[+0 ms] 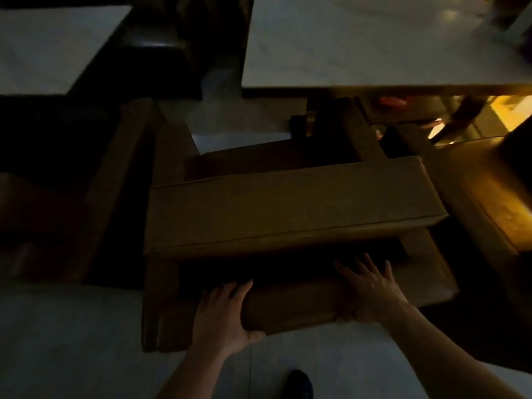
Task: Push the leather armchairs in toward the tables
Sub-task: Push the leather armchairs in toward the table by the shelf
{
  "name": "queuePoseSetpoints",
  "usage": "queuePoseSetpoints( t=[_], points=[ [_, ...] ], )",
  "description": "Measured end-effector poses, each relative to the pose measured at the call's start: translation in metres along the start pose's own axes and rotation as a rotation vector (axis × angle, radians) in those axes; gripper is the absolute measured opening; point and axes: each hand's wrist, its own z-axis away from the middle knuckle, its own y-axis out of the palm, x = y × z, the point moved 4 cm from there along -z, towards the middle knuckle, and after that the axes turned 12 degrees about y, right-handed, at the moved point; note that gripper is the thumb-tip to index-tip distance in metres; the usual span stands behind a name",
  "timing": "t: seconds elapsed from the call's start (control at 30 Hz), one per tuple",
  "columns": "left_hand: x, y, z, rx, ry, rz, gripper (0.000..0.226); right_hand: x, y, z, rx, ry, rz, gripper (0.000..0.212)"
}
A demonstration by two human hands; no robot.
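Note:
A brown leather armchair (290, 208) stands in front of me, seen from behind and above, facing a white table (374, 44). Its seat front reaches the table's near edge. My left hand (224, 315) grips the low rear rail of the chair back, fingers over the top and thumb hooked under the edge. My right hand (371, 289) lies flat on the same rail farther right, fingers spread and straight. The light is very dim.
A second brown armchair (115, 182) stands close on the left and a third (478, 197) close on the right. Another white table (43, 44) is at the far left, with a dark chair (155, 44) between the tables. My shoe (299, 384) is on the pale tile floor.

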Motion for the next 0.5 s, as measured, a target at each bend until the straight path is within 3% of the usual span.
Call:
queuePoseSetpoints(
  t=[0.2, 0.5],
  points=[
    [0.001, 0.012, 0.002, -0.096, -0.037, -0.029, 0.102, -0.005, 0.008, 0.005, -0.102, -0.074, -0.075, 0.115],
    [-0.001, 0.03, 0.022, -0.14, 0.002, -0.05, 0.112, -0.001, 0.026, 0.024, -0.121, -0.06, -0.057, 0.118]
  ],
)
